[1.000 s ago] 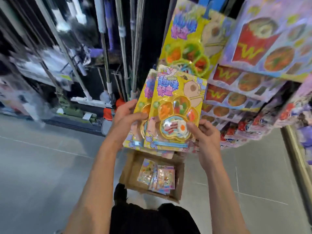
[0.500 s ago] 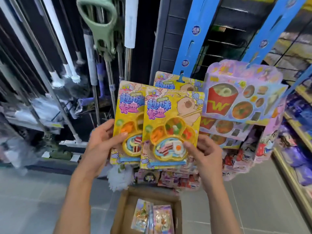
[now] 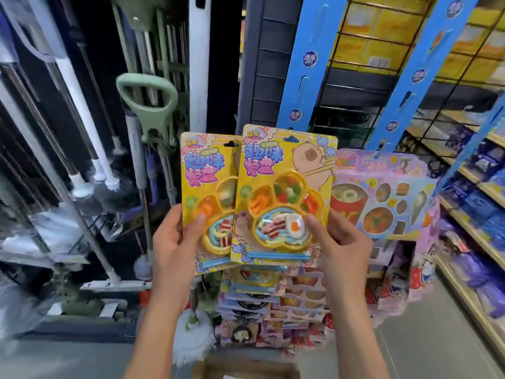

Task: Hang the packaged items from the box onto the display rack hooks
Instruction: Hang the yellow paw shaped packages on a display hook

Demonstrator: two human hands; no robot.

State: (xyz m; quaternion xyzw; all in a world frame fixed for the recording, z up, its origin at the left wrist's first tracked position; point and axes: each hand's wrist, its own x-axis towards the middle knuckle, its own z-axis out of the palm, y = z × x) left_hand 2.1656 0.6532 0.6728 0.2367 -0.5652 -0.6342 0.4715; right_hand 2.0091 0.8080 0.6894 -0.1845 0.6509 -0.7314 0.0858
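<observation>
At the centre of the view, the left hand [image 3: 175, 242] grips one yellow toy pack [image 3: 207, 187] and the right hand [image 3: 338, 242] grips another [image 3: 284, 192], overlapping it. Both carry pink Chinese lettering, too blurred to read. The blue hanging strips [image 3: 306, 64] at 1 o'clock bear round logos, illegible.

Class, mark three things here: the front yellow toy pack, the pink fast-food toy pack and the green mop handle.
front yellow toy pack [image 3: 284, 198]: head view, on its food tray.
pink fast-food toy pack [image 3: 382, 195]: head view, on its clear window.
green mop handle [image 3: 147, 110]: head view, below its loop.

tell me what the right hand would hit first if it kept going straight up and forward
Probably the blue hanging strip; the right hand and its yellow toy pack sit just below it, though depth is unclear.
</observation>
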